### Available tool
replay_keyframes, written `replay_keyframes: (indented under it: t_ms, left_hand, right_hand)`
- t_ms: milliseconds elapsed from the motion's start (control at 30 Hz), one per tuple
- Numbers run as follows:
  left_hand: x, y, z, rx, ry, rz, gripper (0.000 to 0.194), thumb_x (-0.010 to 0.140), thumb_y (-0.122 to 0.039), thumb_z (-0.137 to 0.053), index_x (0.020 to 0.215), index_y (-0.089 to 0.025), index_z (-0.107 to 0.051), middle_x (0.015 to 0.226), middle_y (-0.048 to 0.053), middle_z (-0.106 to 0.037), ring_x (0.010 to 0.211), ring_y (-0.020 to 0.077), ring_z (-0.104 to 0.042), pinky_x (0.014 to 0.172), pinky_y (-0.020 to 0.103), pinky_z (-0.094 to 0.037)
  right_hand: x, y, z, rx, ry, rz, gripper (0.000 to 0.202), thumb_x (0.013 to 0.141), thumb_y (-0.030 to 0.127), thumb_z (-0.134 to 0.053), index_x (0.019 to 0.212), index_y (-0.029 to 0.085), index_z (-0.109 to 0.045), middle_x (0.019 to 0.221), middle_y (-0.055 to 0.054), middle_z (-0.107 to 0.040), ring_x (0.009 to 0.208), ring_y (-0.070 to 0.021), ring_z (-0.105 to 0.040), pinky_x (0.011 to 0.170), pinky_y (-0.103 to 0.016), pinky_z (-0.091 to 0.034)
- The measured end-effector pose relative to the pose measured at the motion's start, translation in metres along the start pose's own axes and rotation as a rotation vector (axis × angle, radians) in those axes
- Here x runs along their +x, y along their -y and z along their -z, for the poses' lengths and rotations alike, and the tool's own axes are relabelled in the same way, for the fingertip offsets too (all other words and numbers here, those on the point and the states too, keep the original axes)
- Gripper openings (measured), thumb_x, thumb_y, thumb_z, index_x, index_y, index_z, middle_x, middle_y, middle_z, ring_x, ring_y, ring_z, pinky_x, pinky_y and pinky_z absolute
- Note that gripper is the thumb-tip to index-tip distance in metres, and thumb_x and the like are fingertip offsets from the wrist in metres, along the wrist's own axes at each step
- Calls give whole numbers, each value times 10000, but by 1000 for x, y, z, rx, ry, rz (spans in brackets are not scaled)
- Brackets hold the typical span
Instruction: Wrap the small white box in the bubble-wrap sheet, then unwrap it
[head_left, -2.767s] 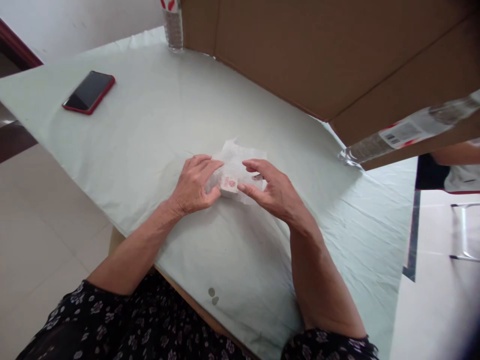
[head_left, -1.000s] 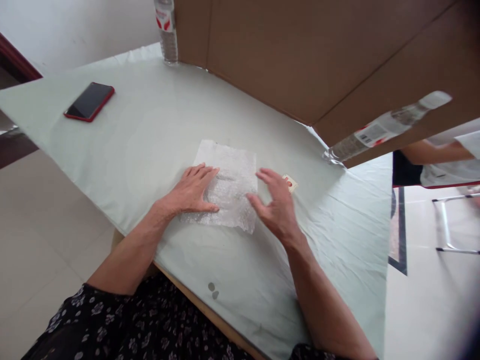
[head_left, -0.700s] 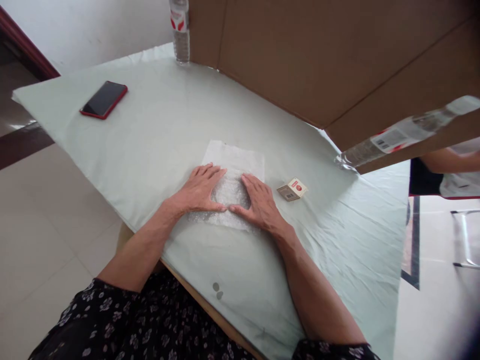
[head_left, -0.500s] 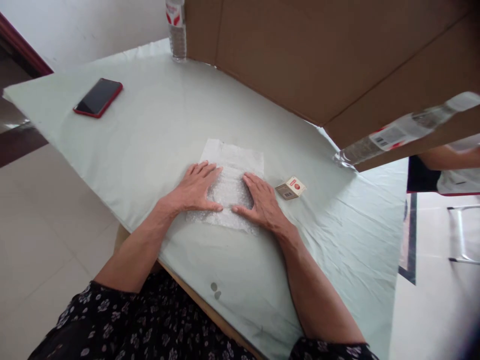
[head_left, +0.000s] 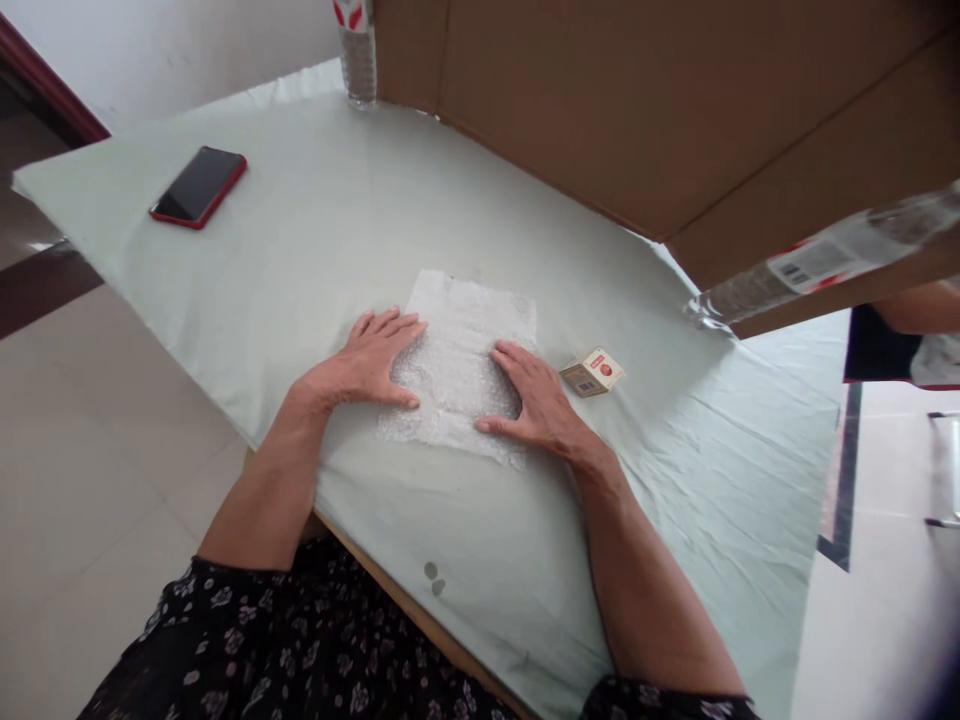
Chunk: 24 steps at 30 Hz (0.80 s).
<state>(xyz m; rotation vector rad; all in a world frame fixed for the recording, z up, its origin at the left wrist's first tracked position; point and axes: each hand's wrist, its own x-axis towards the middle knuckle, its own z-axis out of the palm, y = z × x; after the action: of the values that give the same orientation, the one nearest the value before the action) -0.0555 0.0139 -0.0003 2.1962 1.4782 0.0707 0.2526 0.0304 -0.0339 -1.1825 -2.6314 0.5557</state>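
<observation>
A sheet of bubble wrap [head_left: 463, 370] lies flat on the pale green cloth of the table [head_left: 300, 270]. My left hand [head_left: 367, 362] rests at the sheet's left edge, palm down, its fingers spread. On the sheet's right side lies my right hand [head_left: 534, 400], also open, thumb apart from the fingers. Neither hand grips anything. Just right of my right hand stands a small cream box [head_left: 592, 373] with a red mark on it.
A phone in a red case [head_left: 199, 187] lies at the back left. A large cardboard panel [head_left: 585, 110] stands at the back right, with a plastic bottle [head_left: 358, 60] at its left end and another bottle [head_left: 810, 268] at its right. Beyond is part of a person's arm [head_left: 919, 308].
My left hand has slid leftward, away from the middle of the bubble wrap, so the hands are farther apart. The view has shifted slightly.
</observation>
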Motion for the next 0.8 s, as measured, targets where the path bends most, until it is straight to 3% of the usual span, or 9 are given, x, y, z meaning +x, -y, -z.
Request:
replay_keyframes:
  t_ms: [67,133,200,267,367,467,633,800]
  left_hand:
    - [-1,2,1,-35,-31,3,988,773,-558,-676,1590,-190,-260,1679,131,-261,1570,380,-127,1268,577,-78]
    - [-1,-1,2,-87,-138,-7,874,810,-518,-641,1562,-197,-332,1637,121,-357,1556,373,-191,1262,568,-138]
    - [-1,-7,1,-136,-271,-58,757,851,-470,-600,1531,-210,-391,1593,104,-432,1542,346,-245,1257,536,-193]
    - [0,-15,-2,-158,-316,-141,716,861,-444,-603,1515,-219,-416,1582,93,-452,1539,320,-261,1255,498,-223]
    - [1,-22,-10,-107,-118,-224,846,803,-531,-696,1533,-223,-397,1641,107,-358,1562,342,-187,1261,502,-192]
    - [3,-20,-16,-31,44,-176,998,753,-596,-735,1574,-211,-318,1692,127,-229,1576,374,-93,1267,538,-97]
    - [3,-13,-14,-14,93,-140,1069,756,-629,-713,1606,-209,-219,1711,121,-159,1585,360,-14,1265,539,10]
    - [0,-15,-7,-70,84,-141,1101,740,-678,-700,1607,-213,-204,1696,131,-211,1583,360,-57,1267,553,-21]
  right_hand:
    - [0,-1,0,6,2,0,1045,773,826,-581,1577,218,-308,1637,-181,-343,1518,-390,-311,1209,-615,-279]
    - [1,-1,-1,13,-6,0,1046,763,822,-599,1571,221,-318,1632,-183,-352,1517,-391,-314,1208,-618,-278]
    - [1,-2,-2,23,-14,0,1040,759,809,-619,1572,236,-316,1631,-178,-356,1516,-394,-315,1204,-626,-277]
    - [1,-2,-2,31,-18,2,1039,758,797,-634,1576,246,-308,1633,-175,-355,1517,-398,-312,1201,-635,-275]
    - [1,-1,-1,39,-10,-3,1048,755,802,-631,1575,235,-310,1632,-180,-354,1520,-395,-306,1206,-631,-268]
    - [1,-1,1,50,2,-18,1062,744,826,-619,1570,226,-326,1632,-182,-354,1521,-391,-306,1215,-621,-259]
    - [1,-5,2,88,12,-10,1094,725,843,-623,1574,220,-325,1635,-177,-354,1525,-388,-302,1225,-621,-242]
    - [1,-8,2,94,19,-5,1089,726,825,-644,1582,240,-312,1642,-170,-342,1527,-381,-301,1224,-617,-245]
